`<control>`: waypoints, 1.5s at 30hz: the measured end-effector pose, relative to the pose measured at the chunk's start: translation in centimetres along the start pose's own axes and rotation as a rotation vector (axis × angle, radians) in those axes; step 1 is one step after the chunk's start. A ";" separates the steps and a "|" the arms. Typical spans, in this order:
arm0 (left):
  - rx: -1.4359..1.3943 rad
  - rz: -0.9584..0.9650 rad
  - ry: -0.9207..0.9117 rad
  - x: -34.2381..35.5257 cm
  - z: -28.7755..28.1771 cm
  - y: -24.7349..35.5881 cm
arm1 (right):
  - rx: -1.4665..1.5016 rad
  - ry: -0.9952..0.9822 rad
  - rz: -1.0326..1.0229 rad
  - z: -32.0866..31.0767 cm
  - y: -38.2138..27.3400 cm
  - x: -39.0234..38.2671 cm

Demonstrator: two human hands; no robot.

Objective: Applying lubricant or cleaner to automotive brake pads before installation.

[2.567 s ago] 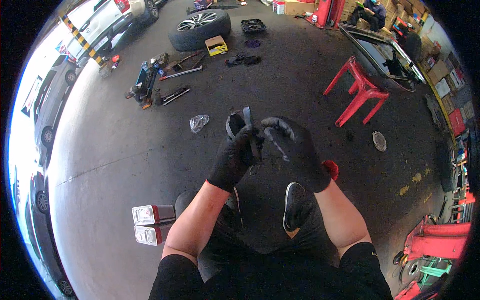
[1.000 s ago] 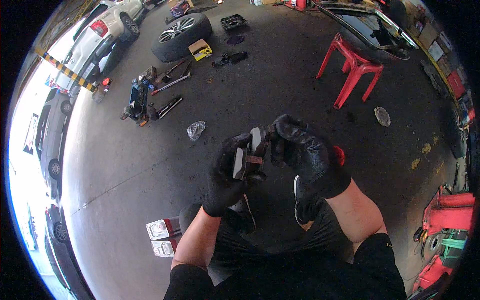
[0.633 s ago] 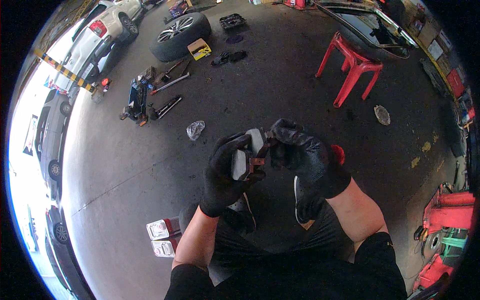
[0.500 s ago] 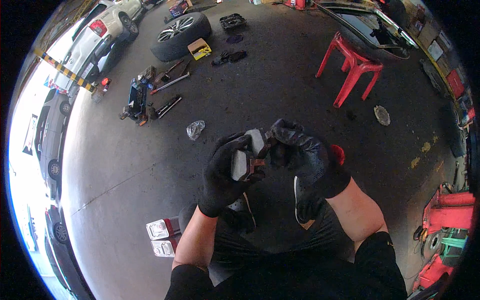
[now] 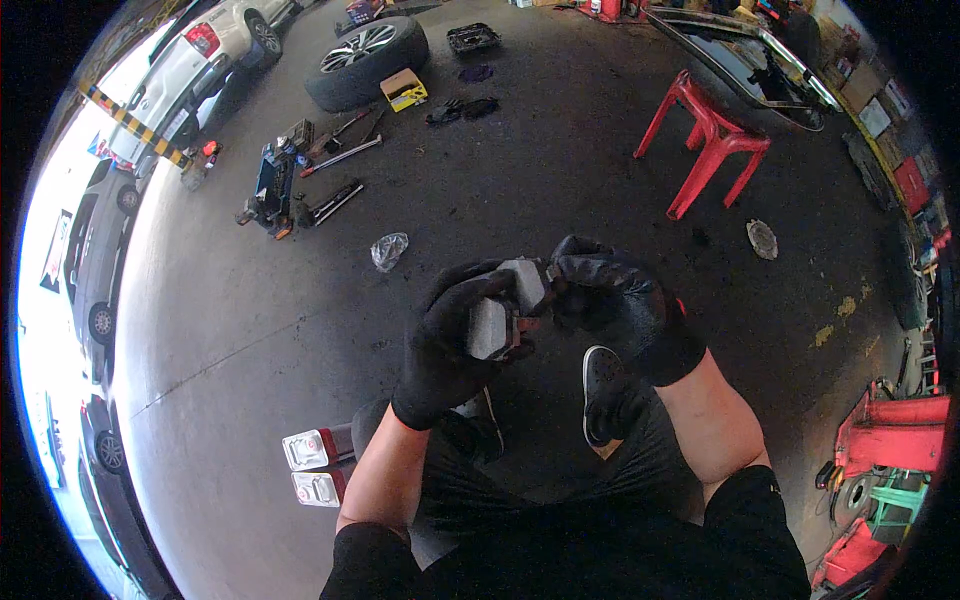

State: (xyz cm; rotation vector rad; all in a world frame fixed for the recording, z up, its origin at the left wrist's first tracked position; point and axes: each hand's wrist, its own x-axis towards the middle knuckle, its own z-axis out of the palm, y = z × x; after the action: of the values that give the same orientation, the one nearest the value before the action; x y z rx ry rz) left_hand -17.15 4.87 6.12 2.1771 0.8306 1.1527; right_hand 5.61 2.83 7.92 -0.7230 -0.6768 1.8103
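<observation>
My left hand point(image 5: 437, 360), in a black glove, is closed round two brake pads at the middle of the view. The lower pad point(image 5: 487, 330) turns a pale grey face upward and has a small rusty-brown piece on its right side. The upper pad point(image 5: 527, 284) sits just above and right of it, also grey-faced. My right hand point(image 5: 615, 305), gloved too, has curled fingers pinched at the right end of the upper pad; its fingertips are partly hidden. Both hands are over the floor between my shoes.
Two silver-topped cans point(image 5: 305, 450) stand left of my legs. A crumpled plastic bag point(image 5: 389, 251), tools point(image 5: 275, 185), a tyre point(image 5: 355, 80) and a yellow box point(image 5: 403, 92) lie ahead. A red stool point(image 5: 705, 140) stands ahead right, a red jack point(image 5: 890, 430) at right, parked vehicles point(image 5: 95, 260) at left.
Since 2.6 seconds ago the held pieces have been turned to show their grey faces. Lately the upper pad and my right hand have shifted slightly rightward, and the view has moved slightly.
</observation>
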 end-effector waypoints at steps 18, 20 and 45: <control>0.051 0.030 0.009 0.0 -0.1 0.4 | 0.038 0.000 0.052 -1.2 1.0 0.1; -0.002 0.015 0.007 0.0 0.3 0.8 | 0.039 -0.052 0.062 -1.5 0.9 0.0; -0.918 -0.606 0.087 -1.4 4.4 -5.1 | -0.579 0.110 -0.106 -2.3 1.4 3.3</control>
State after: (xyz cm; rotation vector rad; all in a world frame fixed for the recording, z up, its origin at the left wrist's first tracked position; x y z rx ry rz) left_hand -15.40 6.51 -0.37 1.0380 0.7133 1.0164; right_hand 5.49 5.79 4.88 -1.1323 -1.1609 1.4669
